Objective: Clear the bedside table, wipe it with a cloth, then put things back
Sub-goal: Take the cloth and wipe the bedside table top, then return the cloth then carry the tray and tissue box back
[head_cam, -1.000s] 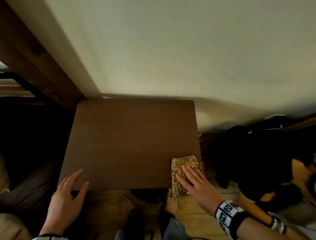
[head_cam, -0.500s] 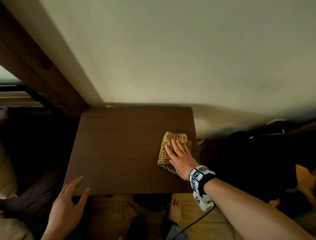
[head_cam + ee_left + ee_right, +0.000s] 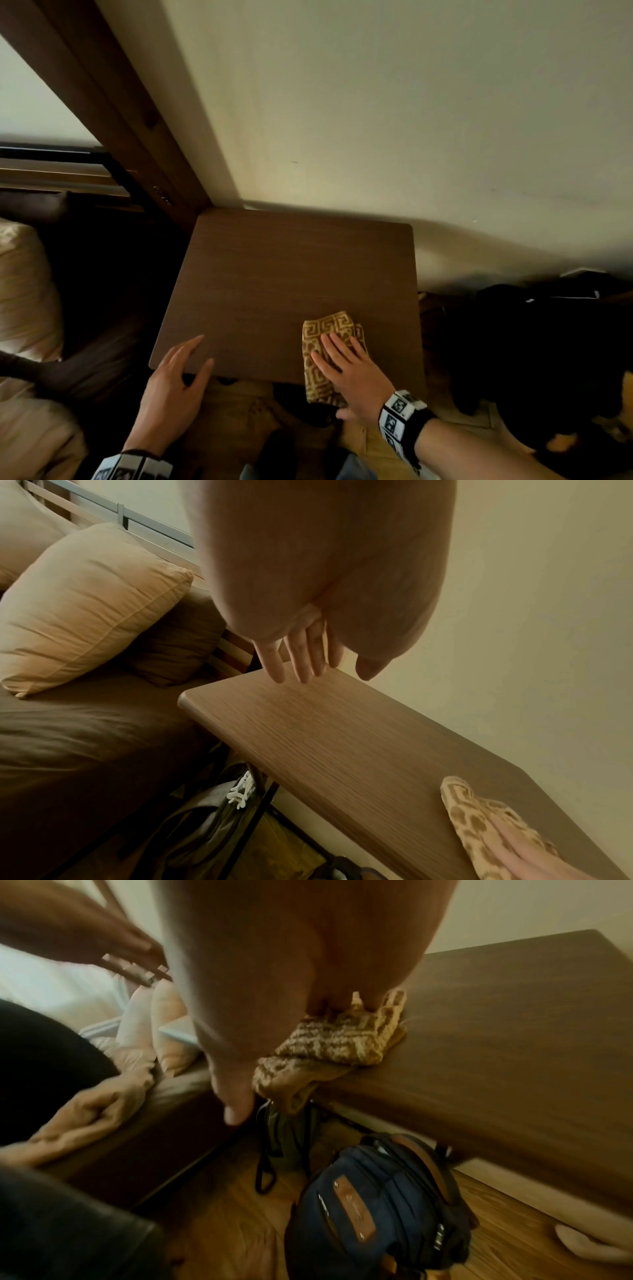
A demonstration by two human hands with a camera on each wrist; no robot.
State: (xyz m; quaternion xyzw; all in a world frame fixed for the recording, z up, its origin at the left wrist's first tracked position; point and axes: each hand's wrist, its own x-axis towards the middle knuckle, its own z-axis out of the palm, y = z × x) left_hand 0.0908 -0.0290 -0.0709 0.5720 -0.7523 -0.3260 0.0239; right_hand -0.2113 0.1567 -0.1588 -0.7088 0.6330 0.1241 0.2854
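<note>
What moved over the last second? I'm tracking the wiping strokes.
The right hand pushed the cloth from the table's near edge toward the wall, then pulled it back until it overhangs that edge. The left hand stayed flat at the near left corner.

Bedside table (image 3: 274, 291): dark brown wood-grain top w/ rounded corners, flat, back edge against the wall, nothing on it but the cloth. Cloth (image 3: 327, 337): tan/gold w/ brown maze-type pattern, folded into a thick pad, lying at the table's front-right corner area. Its near end droops over the table's front edge; rest sits flat on the top, slightly bunched, a bit in from the right edge.
</note>
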